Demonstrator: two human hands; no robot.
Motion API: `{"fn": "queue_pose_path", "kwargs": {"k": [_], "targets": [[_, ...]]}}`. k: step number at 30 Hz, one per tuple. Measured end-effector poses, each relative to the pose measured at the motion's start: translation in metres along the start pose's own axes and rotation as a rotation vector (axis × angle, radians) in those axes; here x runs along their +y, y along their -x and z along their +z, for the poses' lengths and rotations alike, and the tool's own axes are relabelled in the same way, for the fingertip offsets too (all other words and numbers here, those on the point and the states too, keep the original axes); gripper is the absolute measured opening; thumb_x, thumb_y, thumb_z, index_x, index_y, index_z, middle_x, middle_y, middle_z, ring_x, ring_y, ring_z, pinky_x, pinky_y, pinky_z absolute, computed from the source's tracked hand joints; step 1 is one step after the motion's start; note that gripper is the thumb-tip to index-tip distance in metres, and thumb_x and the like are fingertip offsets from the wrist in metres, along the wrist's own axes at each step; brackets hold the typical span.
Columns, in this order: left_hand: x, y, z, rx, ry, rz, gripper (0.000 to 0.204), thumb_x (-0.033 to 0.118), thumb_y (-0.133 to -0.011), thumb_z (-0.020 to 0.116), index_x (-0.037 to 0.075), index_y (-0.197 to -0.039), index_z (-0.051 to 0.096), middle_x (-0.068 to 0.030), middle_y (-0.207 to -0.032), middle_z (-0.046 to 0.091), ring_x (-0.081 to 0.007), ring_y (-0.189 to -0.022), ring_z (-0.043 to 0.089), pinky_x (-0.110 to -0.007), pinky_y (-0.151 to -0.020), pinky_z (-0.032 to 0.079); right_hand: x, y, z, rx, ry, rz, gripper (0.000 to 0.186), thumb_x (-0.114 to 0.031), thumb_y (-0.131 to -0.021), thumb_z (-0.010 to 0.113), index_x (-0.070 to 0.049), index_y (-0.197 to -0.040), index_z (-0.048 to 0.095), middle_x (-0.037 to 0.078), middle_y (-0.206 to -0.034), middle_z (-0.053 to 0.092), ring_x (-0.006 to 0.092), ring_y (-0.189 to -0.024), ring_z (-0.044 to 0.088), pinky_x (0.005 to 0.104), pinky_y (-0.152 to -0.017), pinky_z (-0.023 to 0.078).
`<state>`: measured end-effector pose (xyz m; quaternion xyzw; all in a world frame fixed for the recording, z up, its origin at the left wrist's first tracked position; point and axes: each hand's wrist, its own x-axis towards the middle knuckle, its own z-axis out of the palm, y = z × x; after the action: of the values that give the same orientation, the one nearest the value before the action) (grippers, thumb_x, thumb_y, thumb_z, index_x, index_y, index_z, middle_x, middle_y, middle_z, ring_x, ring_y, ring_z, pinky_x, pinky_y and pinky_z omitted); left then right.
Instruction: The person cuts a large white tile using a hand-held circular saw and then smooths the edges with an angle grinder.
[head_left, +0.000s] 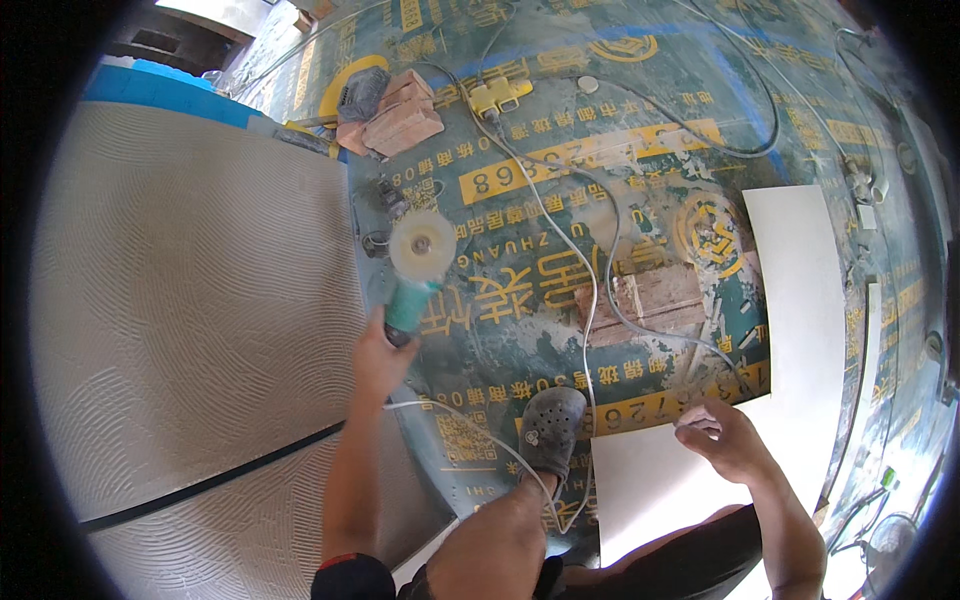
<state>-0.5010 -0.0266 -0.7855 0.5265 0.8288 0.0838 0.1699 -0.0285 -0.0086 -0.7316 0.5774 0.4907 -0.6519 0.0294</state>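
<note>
My left hand [383, 358] is closed round the rear of a green-bodied angle grinder [411, 300]. The grinder's round pale disc [422, 245] faces up and stands over the printed green floor sheet, beside the ridged panel. My right hand [728, 440] has its fingers curled in, at the inner corner of a white L-shaped tile [800, 300]. Pale dust shows on its fingertips; whether something small sits between them I cannot make out. A white cord [455, 410] runs from near my left wrist across to my grey clog [553, 430].
On the left lies a large panel [200, 280] spread with combed grey adhesive, split by a dark gap. Reddish blocks [403, 115] and a yellow power socket [500, 95] are farther off. Cables snake over the green sheet [480, 350]. A dusty wooden board [650, 303] lies beside the tile.
</note>
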Motion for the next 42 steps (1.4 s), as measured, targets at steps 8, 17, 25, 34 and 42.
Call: {"fn": "queue_pose_path", "kwargs": {"k": [8,17,25,34,42], "targets": [[-0.031,0.017,0.089,-0.052,0.028,-0.110,0.073,0.028,-0.066,0.079,0.002,-0.126,0.047,-0.0231,-0.109,0.060,-0.0382,-0.100,0.059,-0.044,-0.084,0.047,0.023,0.021,-0.005,0.093,0.007,0.033,0.023,-0.020,-0.089,0.064,0.001,-0.097,0.060,0.013,-0.095,0.066,0.0221,-0.092,0.064,0.0328,-0.083,0.050],[-0.062,0.016,0.088,-0.123,0.071,-0.054,0.080,0.026,-0.073,0.076,-0.008,-0.133,0.036,-0.0273,-0.126,0.048,-0.0417,-0.116,0.047,-0.044,-0.097,0.040,0.036,0.015,0.002,0.004,0.076,-0.010,0.032,-0.033,-0.091,0.061,-0.003,-0.099,0.057,0.017,-0.098,0.066,0.0292,-0.094,0.064,0.0374,-0.083,0.049],[0.046,0.046,0.075,0.185,-0.321,0.211,0.049,0.019,-0.083,0.067,-0.005,-0.121,0.047,-0.0231,-0.113,0.054,-0.0384,-0.103,0.055,-0.044,-0.086,0.045,0.050,0.047,-0.009,0.185,0.061,-0.094,0.035,-0.033,-0.089,0.063,0.000,-0.101,0.058,0.018,-0.095,0.066,0.0285,-0.090,0.065,0.0369,-0.079,0.051],[0.199,0.139,0.181,-0.775,0.242,0.831,0.054,0.029,-0.081,0.067,-0.001,-0.121,0.047,-0.0242,-0.115,0.056,-0.0422,-0.106,0.054,-0.045,-0.090,0.044,-0.019,0.158,0.047,0.062,-0.141,-0.534,0.042,-0.032,-0.083,0.065,0.000,-0.107,0.053,0.017,-0.100,0.059,0.0346,-0.092,0.060,0.0426,-0.079,0.050],[0.216,0.123,0.241,-1.403,-0.015,0.421,0.046,0.030,-0.077,0.069,-0.004,-0.106,0.056,-0.0214,-0.102,0.063,-0.0302,-0.095,0.062,-0.037,-0.081,0.048,-0.031,0.165,0.122,0.206,-0.485,-0.199,0.037,-0.028,-0.087,0.057,-0.003,-0.113,0.049,0.024,-0.103,0.059,0.0412,-0.091,0.062,0.0479,-0.077,0.049]]}}
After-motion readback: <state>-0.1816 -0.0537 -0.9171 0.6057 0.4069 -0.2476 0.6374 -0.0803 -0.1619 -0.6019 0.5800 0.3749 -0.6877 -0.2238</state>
